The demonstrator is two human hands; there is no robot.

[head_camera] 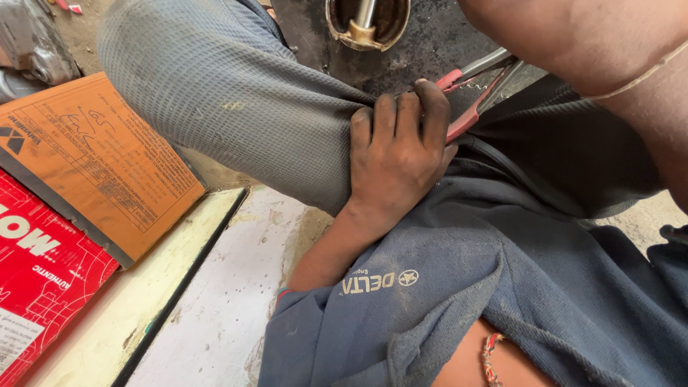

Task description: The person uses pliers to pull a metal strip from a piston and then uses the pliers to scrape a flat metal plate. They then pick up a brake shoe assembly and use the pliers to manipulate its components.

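Note:
My left hand (pixel 398 161) rests knuckles-up on my grey trouser leg (pixel 236 93), fingers curled. It grips red-handled pliers (pixel 473 89) whose handles stick out to the upper right, past the fingertips; the jaws are hidden. My left arm comes out of a blue shirt sleeve (pixel 459 287) at lower centre. My right forearm (pixel 609 57), with a thin thread at the wrist, crosses the top right corner; its hand is outside the frame.
An orange cardboard box (pixel 93 158) and a red box (pixel 36 279) lie at left on a pale slab (pixel 215 301). A round metal part with a brass piece (pixel 367 21) sits on dark greasy ground at top centre. Grey machinery (pixel 29 43) fills the top left.

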